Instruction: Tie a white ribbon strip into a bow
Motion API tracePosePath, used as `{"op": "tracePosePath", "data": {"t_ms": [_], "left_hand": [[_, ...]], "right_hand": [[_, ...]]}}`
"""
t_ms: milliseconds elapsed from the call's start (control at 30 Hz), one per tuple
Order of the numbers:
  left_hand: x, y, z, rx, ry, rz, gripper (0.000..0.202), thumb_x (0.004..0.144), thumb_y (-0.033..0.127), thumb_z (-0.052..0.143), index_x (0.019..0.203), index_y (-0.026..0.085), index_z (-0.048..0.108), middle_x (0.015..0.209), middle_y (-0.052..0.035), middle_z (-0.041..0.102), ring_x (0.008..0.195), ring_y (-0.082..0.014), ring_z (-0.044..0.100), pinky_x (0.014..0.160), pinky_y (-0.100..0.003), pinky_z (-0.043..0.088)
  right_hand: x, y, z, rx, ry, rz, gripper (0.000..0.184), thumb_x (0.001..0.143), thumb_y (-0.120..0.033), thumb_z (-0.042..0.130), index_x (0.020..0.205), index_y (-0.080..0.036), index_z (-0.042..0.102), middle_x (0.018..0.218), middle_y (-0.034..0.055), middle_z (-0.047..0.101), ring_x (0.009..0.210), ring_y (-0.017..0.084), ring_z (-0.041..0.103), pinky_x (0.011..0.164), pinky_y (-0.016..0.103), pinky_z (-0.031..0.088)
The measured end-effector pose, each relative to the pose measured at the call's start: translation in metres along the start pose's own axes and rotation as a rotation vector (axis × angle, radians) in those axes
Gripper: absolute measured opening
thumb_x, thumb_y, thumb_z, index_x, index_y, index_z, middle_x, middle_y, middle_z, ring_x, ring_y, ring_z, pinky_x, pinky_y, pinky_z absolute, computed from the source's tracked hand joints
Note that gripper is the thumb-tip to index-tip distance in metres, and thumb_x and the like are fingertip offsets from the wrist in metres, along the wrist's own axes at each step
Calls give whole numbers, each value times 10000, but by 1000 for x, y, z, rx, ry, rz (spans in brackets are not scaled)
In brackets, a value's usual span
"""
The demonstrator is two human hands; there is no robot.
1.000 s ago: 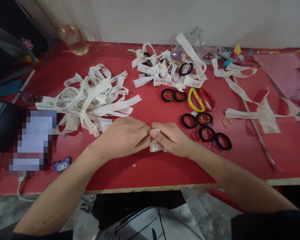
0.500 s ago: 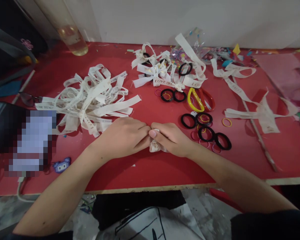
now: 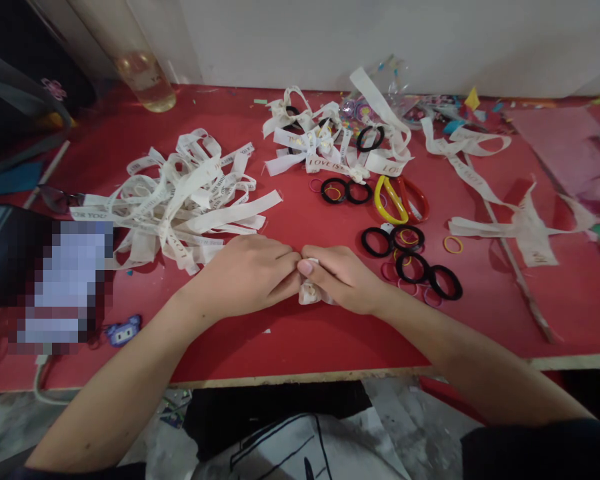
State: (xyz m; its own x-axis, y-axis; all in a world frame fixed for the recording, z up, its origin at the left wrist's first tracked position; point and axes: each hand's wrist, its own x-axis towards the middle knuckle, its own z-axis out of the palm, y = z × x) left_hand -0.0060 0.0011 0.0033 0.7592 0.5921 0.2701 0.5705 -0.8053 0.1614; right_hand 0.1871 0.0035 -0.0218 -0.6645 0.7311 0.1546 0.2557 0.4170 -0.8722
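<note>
Both hands meet above the red table (image 3: 220, 360), near its front edge. My right hand (image 3: 345, 277) pinches a bunched white ribbon (image 3: 310, 292) between thumb and fingers. My left hand (image 3: 255, 273) is closed with its fingertips against the same bunch; the part inside its fingers is hidden. Left of my hands lies a loose pile of printed white ribbons (image 3: 180, 200). To the right are several black hair ties (image 3: 446, 283) with thin coloured elastic bands (image 3: 453, 245) among them. Farther back sit ribbon bows (image 3: 320, 143) with black hair ties.
Scissors with yellow and red handles (image 3: 393, 207) lie behind the hair ties. Cut ribbon lengths (image 3: 535, 227) and a thin stick (image 3: 515, 273) are on the right. A phone (image 3: 65, 287) on a cable, a blue trinket (image 3: 124, 331) and a bottle (image 3: 147, 80) stand or lie left.
</note>
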Motion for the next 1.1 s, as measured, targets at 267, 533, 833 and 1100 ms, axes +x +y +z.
{"op": "tracePosePath", "data": {"t_ms": [267,533,833,1100], "left_hand": [[0,0,2,-3,1,-1,312,917,210,395,667,148,573,599,-1,563,534,-133,512,541,-288,325],[0,0,1,-5,1,-4,322,920,212,389,661,148,570,593,0,560,527,-129,504,538,-284,326],[-1,0,2,-10,12,-2,327,917,209,389,649,150,565,584,3,553,520,-128,500,531,-287,325],[0,0,1,-10,6,-4,324,918,211,391,659,147,573,592,-1,561,524,-130,503,536,-287,325]], "right_hand": [[1,-1,0,2,-4,0,328,990,-316,386,688,-197,339,525,-83,368,453,38,349,480,169,289],[0,1,0,3,0,-7,316,985,-286,397,687,-197,335,533,-83,356,457,37,339,470,157,285],[0,0,0,12,-3,11,322,984,-305,394,686,-197,336,530,-81,371,458,40,346,471,166,281],[0,0,1,19,-5,23,332,986,-323,390,682,-198,341,534,-78,379,466,46,356,481,173,285]]}}
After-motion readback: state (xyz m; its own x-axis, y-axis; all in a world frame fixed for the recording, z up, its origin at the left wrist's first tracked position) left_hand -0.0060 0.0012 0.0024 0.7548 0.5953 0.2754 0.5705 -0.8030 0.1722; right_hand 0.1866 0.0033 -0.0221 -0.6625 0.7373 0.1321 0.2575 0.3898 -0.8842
